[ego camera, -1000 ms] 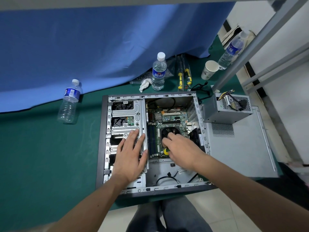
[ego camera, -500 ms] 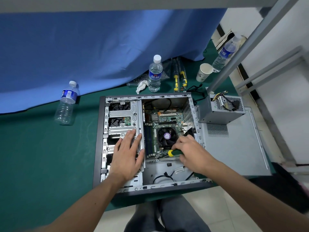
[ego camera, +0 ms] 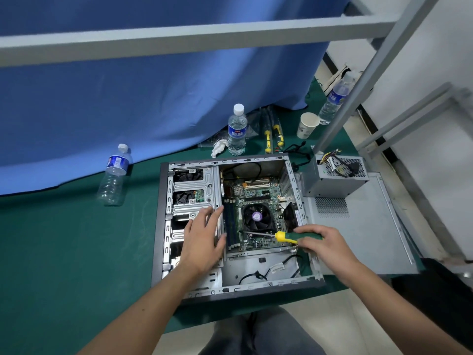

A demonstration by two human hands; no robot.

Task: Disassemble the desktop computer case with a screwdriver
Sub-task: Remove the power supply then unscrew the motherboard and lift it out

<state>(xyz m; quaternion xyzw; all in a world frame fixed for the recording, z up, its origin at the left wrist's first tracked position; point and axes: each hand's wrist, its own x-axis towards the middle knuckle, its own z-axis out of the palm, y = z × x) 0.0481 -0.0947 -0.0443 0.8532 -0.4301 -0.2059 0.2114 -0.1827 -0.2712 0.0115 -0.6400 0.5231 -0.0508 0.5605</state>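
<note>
Far up-left of your grip, a bottle lies on its side on the green cloth, below the blue curtain. Straight up from your grip, past the far wall, a second bottle stands upright with a crumpled tissue just beside it. Two yellow-handled tools lie right of that bottle. Up and right of your grip sits a paper cup, and a third bottle beyond it, partly behind a grey frame post.

R hand grips screwdriver; L hand flat on case.
</note>
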